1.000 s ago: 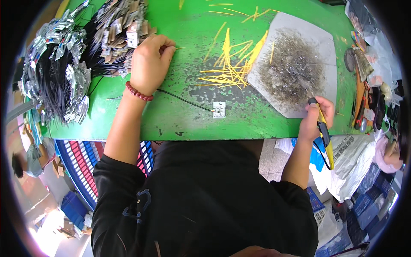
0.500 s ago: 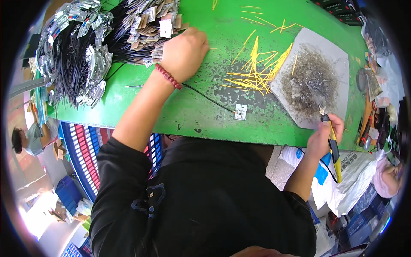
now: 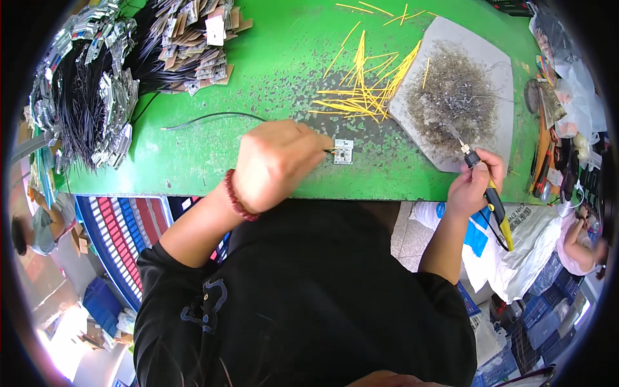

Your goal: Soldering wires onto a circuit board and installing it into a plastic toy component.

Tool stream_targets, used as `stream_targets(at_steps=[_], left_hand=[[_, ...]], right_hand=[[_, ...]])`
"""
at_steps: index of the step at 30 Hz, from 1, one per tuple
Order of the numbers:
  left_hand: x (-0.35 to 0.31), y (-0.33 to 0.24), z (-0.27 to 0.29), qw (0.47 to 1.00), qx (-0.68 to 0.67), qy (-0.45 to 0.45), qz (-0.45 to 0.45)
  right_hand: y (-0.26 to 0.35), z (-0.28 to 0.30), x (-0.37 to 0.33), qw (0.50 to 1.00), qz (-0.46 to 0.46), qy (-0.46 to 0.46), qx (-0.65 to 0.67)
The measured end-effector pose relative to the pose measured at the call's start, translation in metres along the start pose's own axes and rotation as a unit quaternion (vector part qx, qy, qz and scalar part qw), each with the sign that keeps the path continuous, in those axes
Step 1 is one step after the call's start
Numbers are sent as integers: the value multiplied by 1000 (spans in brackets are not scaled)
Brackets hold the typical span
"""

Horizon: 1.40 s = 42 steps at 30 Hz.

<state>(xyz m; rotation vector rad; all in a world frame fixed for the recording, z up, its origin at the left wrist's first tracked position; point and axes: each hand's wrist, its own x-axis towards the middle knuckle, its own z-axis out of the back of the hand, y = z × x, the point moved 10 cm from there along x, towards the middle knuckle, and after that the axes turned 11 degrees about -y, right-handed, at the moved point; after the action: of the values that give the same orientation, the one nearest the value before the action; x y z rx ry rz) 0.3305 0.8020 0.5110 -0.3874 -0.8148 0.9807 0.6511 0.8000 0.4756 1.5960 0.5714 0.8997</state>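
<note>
My left hand (image 3: 278, 162) pinches the end of a thin black wire (image 3: 213, 117) and holds its tip at a small white circuit board (image 3: 343, 151) lying on the green table (image 3: 193, 161). A red bead bracelet sits on that wrist. My right hand (image 3: 476, 182) grips a soldering iron (image 3: 483, 184) with a black and yellow handle; its tip rests over a grey plate (image 3: 483, 58) covered with solder bits. Loose yellow wire pieces (image 3: 364, 87) lie fanned out between the board and the plate.
Bundles of black wires with small boards (image 3: 90, 103) are heaped at the table's left, and another pile (image 3: 187, 39) lies at the back. Tools and bags (image 3: 554, 116) crowd the right edge. Blue crates (image 3: 109, 245) stand below the table; another person (image 3: 580, 238) sits at right.
My left hand came back from the wire pile at the upper left, bringing one black wire to the small board near the table's front. My right hand stayed with the iron at the plate.
</note>
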Motion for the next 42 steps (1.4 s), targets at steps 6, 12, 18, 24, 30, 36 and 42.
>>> stream_targets(at_steps=[6,12,18,24,30,36,42], left_hand=[[-9,-10,-24,995,76,-12,-60],[-13,-4,-22,995,90,-28,-27],[-15,-1,-14,995,75,-63,16],[-14,5,-18,991,108,-81,23],[-14,5,-21,992,106,-70,16],[-15,6,-21,993,96,-70,14],[-14,6,-22,993,98,-69,12]], right_hand=[[2,-30,-23,997,-13,78,15],[10,-62,-58,978,-61,197,26],[7,-73,-80,977,-48,201,58],[-8,-67,-87,976,-62,203,36],[-7,-67,-89,977,-42,210,10],[-3,-71,-89,975,-30,219,-1],[2,-77,-91,971,-17,239,-19]])
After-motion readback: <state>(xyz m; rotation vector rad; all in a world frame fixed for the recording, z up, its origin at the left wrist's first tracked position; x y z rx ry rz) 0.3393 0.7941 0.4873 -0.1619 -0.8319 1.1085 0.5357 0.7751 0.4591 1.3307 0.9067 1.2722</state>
